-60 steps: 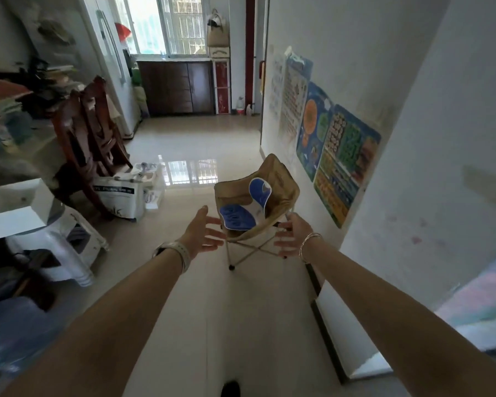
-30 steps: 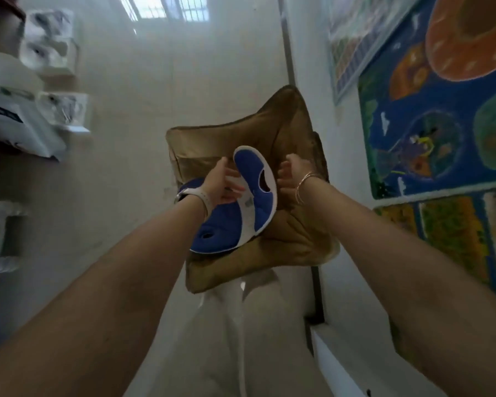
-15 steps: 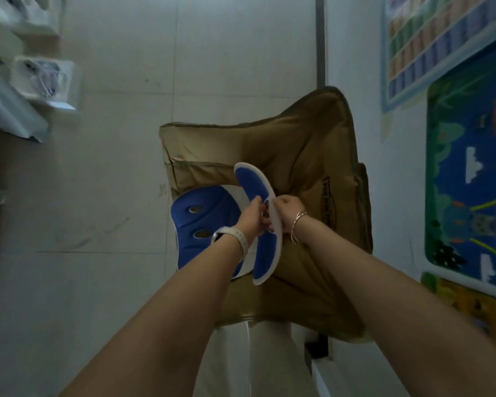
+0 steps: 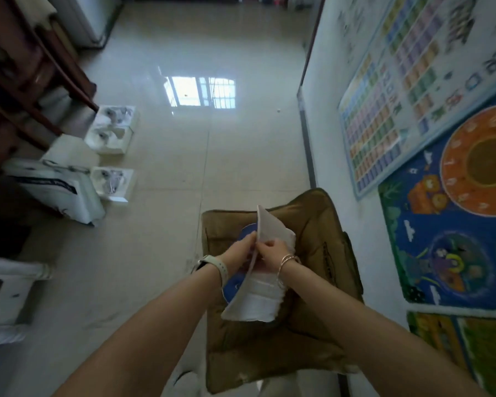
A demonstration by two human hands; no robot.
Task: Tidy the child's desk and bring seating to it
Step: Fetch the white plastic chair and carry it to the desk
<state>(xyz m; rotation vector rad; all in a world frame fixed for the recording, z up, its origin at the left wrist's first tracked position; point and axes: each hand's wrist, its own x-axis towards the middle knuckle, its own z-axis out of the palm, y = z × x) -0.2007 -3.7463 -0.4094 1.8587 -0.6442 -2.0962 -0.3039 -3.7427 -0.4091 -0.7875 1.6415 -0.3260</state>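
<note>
A tan folding fabric chair (image 4: 321,285) stands against the right wall, directly below me. On its seat is a blue-and-white posture seat pad (image 4: 261,293), tipped up on edge so its white underside faces right and a strip of blue shows on the left. My left hand (image 4: 241,250), with a pale watch on the wrist, and my right hand (image 4: 271,252), with bangles on the wrist, both grip the pad's raised back edge, fingers closed on it.
Colourful posters (image 4: 441,156) cover the right wall. White boxes (image 4: 113,130) and a white bag (image 4: 60,190) lie on the tiled floor at left, beside dark wooden furniture (image 4: 20,90). A white stool (image 4: 9,296) sits at the lower left. Open floor lies ahead.
Both hands reached the chair and took hold of the pad's upright part. The pad has since been lifted and turned, so its white underside now shows instead of the blue face.
</note>
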